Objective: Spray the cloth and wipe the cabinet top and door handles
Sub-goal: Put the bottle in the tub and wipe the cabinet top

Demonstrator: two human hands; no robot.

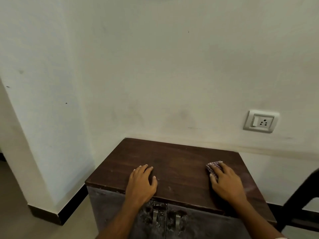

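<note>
A low cabinet with a dark brown wooden top (172,163) stands against the white wall. My left hand (141,183) rests flat on the top near its front edge, fingers spread. My right hand (226,181) presses a small checked cloth (213,167) flat against the right part of the top; most of the cloth is hidden under the fingers. Below the front edge are two doors with metal handles, the left handle (155,217) and the right handle (177,221), side by side. No spray bottle is in view.
A wall socket with a switch (260,121) sits on the wall above the cabinet's right side. A dark chair or stand frame (300,200) is at the right edge. A wall corner with black skirting (57,214) juts out on the left.
</note>
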